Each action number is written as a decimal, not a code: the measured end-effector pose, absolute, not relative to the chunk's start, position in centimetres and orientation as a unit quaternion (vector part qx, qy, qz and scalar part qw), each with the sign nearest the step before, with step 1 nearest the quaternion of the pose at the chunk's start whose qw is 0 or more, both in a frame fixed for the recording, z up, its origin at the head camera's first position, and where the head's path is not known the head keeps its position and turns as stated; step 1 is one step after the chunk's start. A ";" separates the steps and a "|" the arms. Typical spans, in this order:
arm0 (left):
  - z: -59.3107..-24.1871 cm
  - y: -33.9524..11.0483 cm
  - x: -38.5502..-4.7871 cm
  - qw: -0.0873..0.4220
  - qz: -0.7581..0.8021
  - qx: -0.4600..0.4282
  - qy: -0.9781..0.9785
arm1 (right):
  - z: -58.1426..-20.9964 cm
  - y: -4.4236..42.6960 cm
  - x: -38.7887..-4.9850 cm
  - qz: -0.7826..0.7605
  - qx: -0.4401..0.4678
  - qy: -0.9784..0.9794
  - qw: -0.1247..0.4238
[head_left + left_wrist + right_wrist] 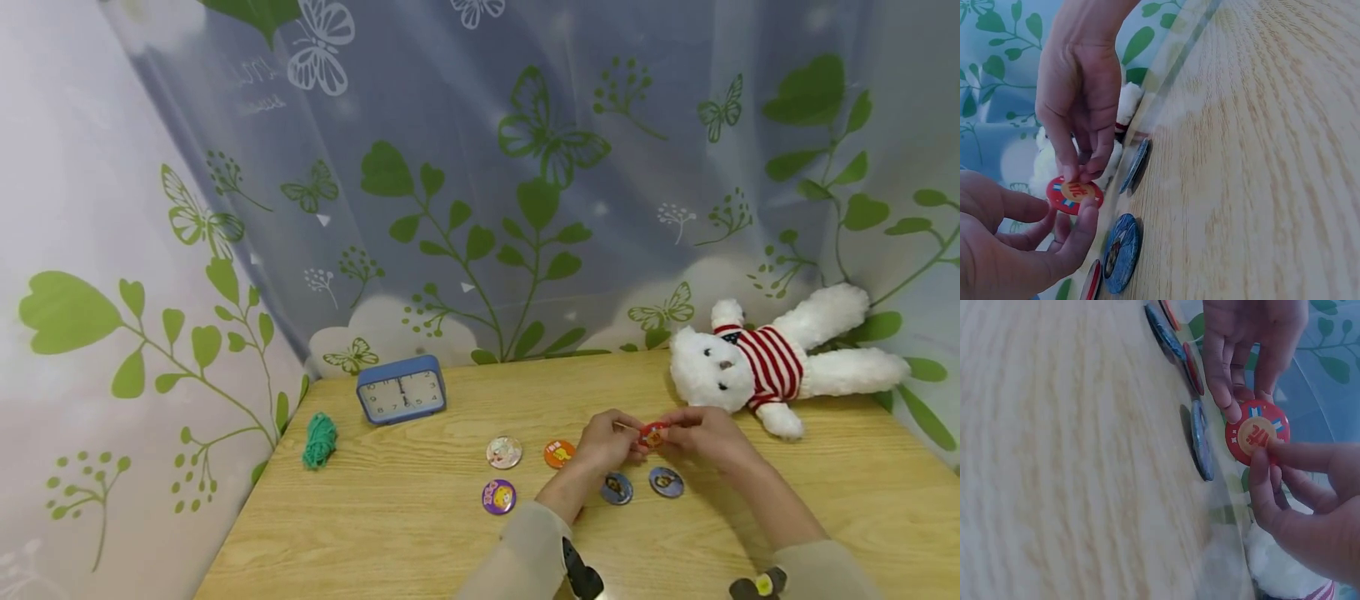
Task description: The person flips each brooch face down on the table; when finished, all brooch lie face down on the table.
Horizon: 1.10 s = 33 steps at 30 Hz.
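Observation:
A red round badge with a gold medal design is held above the table between both hands. My left hand pinches its edge with thumb and fingers. From the other side my right hand pinches it too, thumb on the printed face in the right wrist view. Just below lie two blue badges, one by the left wrist and the other farther right. An orange badge lies left of the left hand. Another red badge shows edge-on in the right wrist view.
A pale picture badge and a purple badge lie to the left. Farther left are a blue clock and a green yarn bundle. At the back right, a white teddy bear in a striped top lies near the curtain.

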<state>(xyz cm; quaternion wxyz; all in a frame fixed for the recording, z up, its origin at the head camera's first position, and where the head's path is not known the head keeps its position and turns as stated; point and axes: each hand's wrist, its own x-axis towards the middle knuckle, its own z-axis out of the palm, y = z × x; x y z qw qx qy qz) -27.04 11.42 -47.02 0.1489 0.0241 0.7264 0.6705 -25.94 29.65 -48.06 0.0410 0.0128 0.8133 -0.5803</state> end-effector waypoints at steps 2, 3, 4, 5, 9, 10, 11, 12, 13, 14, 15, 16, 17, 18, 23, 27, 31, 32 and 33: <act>-47.1 11.4 -27.1 0.150 0.677 0.023 0.720 | -48.1 29.7 -25.9 -0.590 0.004 0.806 0.038; -47.1 11.5 -27.2 0.149 0.679 0.020 0.719 | -48.1 29.6 -25.9 -0.596 0.000 0.802 0.037; -47.2 11.5 -27.2 0.149 0.680 0.019 0.718 | -48.0 29.6 -25.8 -0.596 -0.006 0.802 0.037; -47.2 11.5 -27.2 0.148 0.680 0.016 0.718 | -48.0 29.6 -25.8 -0.601 -0.008 0.799 0.039; -47.4 11.6 -27.4 0.144 0.682 0.008 0.717 | -48.0 29.4 -25.7 -0.610 -0.025 0.791 0.041; -47.3 11.6 -27.3 0.145 0.683 0.010 0.716 | -48.1 29.3 -25.7 -0.613 -0.027 0.789 0.040; -47.3 11.7 -27.4 0.145 0.684 0.010 0.715 | -48.1 29.3 -25.7 -0.617 -0.027 0.785 0.038; -47.3 11.7 -27.4 0.146 0.685 0.011 0.714 | -48.1 29.2 -25.7 -0.617 -0.027 0.786 0.035; -47.3 11.8 -27.4 0.146 0.686 0.013 0.713 | -48.2 29.2 -25.7 -0.619 -0.023 0.785 0.032; -47.2 11.8 -27.3 0.146 0.685 0.012 0.713 | -48.2 29.2 -25.7 -0.619 -0.021 0.784 0.029; -47.2 11.8 -27.3 0.146 0.684 0.012 0.715 | -48.3 29.2 -25.7 -0.619 -0.018 0.785 0.027; -47.2 11.8 -27.3 0.146 0.683 0.010 0.715 | -48.3 29.2 -25.7 -0.618 -0.016 0.785 0.026; -47.2 11.8 -27.3 0.145 0.683 0.008 0.716 | -48.3 29.2 -25.8 -0.617 -0.014 0.787 0.024; -47.2 11.8 -27.3 0.145 0.683 0.007 0.715 | -48.3 29.2 -25.8 -0.615 -0.011 0.788 0.023; -47.3 11.8 -27.3 0.147 0.699 0.017 0.699 | -48.3 29.3 -25.7 -0.608 -0.008 0.794 0.021; -47.3 11.7 -27.3 0.140 0.717 0.018 0.682 | -48.2 29.3 -25.6 -0.610 -0.013 0.792 0.024; -47.4 11.6 -27.3 0.128 0.723 0.013 0.679 | -48.0 29.2 -25.6 -0.619 -0.007 0.784 0.037; -47.5 11.6 -27.3 0.125 0.723 0.013 0.679 | -47.9 29.1 -25.5 -0.622 -0.005 0.782 0.041; -47.5 11.7 -27.2 0.123 0.724 0.013 0.678 | -47.9 29.1 -25.5 -0.624 -0.002 0.780 0.045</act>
